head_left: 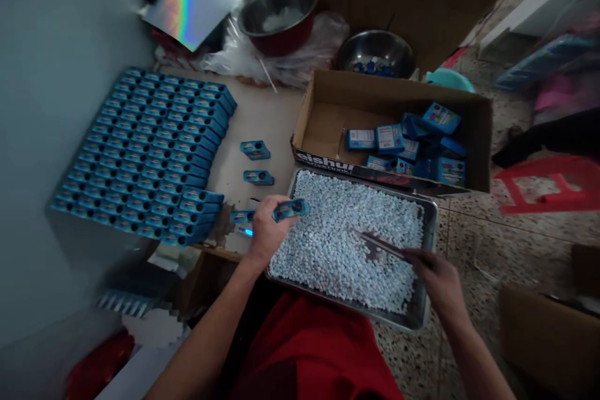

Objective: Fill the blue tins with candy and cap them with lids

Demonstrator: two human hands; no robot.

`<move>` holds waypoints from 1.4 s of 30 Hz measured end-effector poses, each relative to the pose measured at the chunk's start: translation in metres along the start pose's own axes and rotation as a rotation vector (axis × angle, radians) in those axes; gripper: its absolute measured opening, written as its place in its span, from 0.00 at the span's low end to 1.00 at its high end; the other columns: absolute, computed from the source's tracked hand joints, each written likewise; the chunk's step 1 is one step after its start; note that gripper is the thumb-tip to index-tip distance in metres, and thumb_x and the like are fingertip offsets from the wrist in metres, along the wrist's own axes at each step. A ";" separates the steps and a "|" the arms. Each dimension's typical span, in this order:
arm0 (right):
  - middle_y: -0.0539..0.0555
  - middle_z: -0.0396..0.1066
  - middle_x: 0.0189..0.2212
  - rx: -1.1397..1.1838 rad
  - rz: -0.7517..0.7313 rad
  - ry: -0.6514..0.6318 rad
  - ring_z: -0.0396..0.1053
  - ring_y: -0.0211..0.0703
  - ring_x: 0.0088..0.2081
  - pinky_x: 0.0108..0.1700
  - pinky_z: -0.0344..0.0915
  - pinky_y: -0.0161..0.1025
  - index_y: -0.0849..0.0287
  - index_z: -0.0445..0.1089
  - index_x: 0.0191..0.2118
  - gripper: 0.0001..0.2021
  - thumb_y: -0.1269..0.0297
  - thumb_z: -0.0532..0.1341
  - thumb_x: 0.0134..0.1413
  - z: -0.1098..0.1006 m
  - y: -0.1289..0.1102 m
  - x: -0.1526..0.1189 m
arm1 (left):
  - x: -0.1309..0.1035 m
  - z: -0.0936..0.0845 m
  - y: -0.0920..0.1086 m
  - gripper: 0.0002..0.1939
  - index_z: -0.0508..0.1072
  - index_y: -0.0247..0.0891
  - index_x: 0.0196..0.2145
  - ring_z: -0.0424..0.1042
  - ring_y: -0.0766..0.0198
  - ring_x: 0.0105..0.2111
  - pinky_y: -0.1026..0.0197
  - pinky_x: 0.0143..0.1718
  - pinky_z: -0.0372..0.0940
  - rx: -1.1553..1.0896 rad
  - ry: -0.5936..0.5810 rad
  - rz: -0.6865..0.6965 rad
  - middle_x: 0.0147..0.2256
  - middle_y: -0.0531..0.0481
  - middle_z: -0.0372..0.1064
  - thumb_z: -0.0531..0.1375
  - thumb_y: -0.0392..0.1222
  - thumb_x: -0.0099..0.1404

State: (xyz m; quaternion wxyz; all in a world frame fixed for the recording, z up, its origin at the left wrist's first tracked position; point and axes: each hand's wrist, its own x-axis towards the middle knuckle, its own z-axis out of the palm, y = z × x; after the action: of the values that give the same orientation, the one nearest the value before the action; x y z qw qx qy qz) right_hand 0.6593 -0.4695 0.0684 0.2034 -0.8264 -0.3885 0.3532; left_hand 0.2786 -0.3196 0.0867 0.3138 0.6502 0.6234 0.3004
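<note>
A metal tray [430, 225] full of small pale blue and white pieces lies in front of me. My left hand [269, 228] holds a small blue box [291, 209] over the tray's left edge. In my right hand [438, 278] is the handle of a metal scoop [382, 245], whose tip rests among the pieces. Another blue box [241, 217] sits just left of my left hand, beside a small blue light. Two more, an upper blue box [255, 149] and a lower blue box [257, 177], stand on the table.
Rows of blue boxes [154, 150] fill the table's left side. Behind the tray, a cardboard carton [323, 119] holds several blue boxes. Farther back are a red-sided bowl [285, 34] and a steel bowl [375, 47]. A red stool [548, 184] is at right.
</note>
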 end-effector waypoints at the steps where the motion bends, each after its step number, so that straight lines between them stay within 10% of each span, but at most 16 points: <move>1: 0.56 0.81 0.32 0.058 0.070 0.004 0.76 0.57 0.36 0.39 0.68 0.47 0.55 0.82 0.36 0.14 0.52 0.65 0.49 0.007 0.019 0.003 | 0.015 -0.019 -0.001 0.18 0.75 0.42 0.45 0.74 0.59 0.42 0.57 0.46 0.68 0.022 0.055 -0.008 0.41 0.49 0.75 0.71 0.40 0.56; 8: 0.50 0.73 0.27 0.477 0.232 -0.149 0.62 0.39 0.26 0.28 0.59 0.36 0.58 0.80 0.42 0.21 0.49 0.72 0.45 0.065 0.047 0.002 | 0.137 -0.126 -0.074 0.26 0.74 0.38 0.45 0.73 0.61 0.39 0.61 0.44 0.66 0.350 0.309 -0.164 0.41 0.50 0.74 0.72 0.48 0.50; 13: 0.51 0.74 0.30 0.447 0.237 -0.144 0.62 0.38 0.28 0.30 0.60 0.35 0.61 0.80 0.42 0.25 0.48 0.73 0.42 0.063 0.035 0.008 | 0.162 -0.114 -0.124 0.22 0.74 0.38 0.42 0.74 0.58 0.39 0.60 0.42 0.67 0.405 0.074 -0.290 0.39 0.49 0.76 0.69 0.45 0.49; 19: 0.50 0.68 0.21 0.413 0.236 -0.064 0.58 0.37 0.23 0.25 0.54 0.35 0.62 0.80 0.35 0.25 0.42 0.70 0.39 0.045 0.031 0.004 | 0.150 -0.094 -0.090 0.20 0.75 0.38 0.41 0.74 0.42 0.45 0.42 0.50 0.67 0.455 0.147 -0.122 0.41 0.41 0.76 0.68 0.44 0.49; 23: 0.49 0.65 0.19 0.489 0.270 -0.061 0.55 0.35 0.21 0.23 0.51 0.34 0.61 0.79 0.33 0.26 0.41 0.68 0.39 0.062 0.028 -0.002 | 0.197 -0.007 0.017 0.16 0.75 0.41 0.48 0.72 0.50 0.51 0.48 0.56 0.65 0.323 0.043 0.277 0.48 0.43 0.75 0.62 0.43 0.63; 28: 0.50 0.67 0.20 0.513 0.244 -0.061 0.58 0.39 0.22 0.25 0.56 0.36 0.59 0.79 0.34 0.22 0.43 0.65 0.45 0.082 0.024 -0.024 | 0.267 0.192 0.150 0.38 0.68 0.35 0.60 0.63 0.44 0.61 0.46 0.62 0.58 0.225 -0.565 0.516 0.60 0.34 0.65 0.71 0.38 0.52; 31: 0.53 0.73 0.26 0.412 0.243 0.089 0.65 0.43 0.27 0.28 0.61 0.37 0.59 0.80 0.40 0.20 0.48 0.64 0.50 0.060 0.042 -0.042 | 0.279 0.280 0.169 0.59 0.61 0.34 0.66 0.54 0.32 0.65 0.39 0.62 0.55 0.237 -0.741 0.418 0.67 0.26 0.52 0.78 0.41 0.36; 34: 0.54 0.75 0.28 0.320 0.303 0.225 0.68 0.45 0.28 0.31 0.63 0.38 0.60 0.79 0.44 0.21 0.49 0.63 0.54 0.018 0.073 -0.048 | 0.284 0.312 0.161 0.58 0.62 0.31 0.65 0.54 0.32 0.64 0.38 0.63 0.51 0.269 -0.821 0.329 0.65 0.26 0.51 0.76 0.42 0.36; 37: 0.53 0.74 0.26 0.252 0.267 0.298 0.68 0.44 0.28 0.31 0.63 0.37 0.60 0.80 0.43 0.20 0.49 0.62 0.56 -0.018 0.100 -0.024 | 0.294 0.285 0.153 0.55 0.59 0.30 0.66 0.63 0.40 0.59 0.42 0.61 0.57 0.169 -0.782 0.284 0.59 0.31 0.61 0.74 0.43 0.41; 42: 0.55 0.76 0.25 0.148 0.057 0.315 0.68 0.44 0.26 0.29 0.63 0.38 0.62 0.81 0.38 0.19 0.50 0.62 0.52 -0.042 0.097 0.071 | 0.261 0.143 0.143 0.28 0.70 0.39 0.55 0.74 0.52 0.46 0.48 0.48 0.72 -0.623 -0.652 -0.007 0.45 0.45 0.72 0.62 0.43 0.55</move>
State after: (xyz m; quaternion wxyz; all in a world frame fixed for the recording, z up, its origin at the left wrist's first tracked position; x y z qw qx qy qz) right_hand 0.7707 -0.4765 0.0069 0.3121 -0.8650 -0.3011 0.2525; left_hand 0.4903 -0.0673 0.1094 0.6757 0.5833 0.3738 0.2520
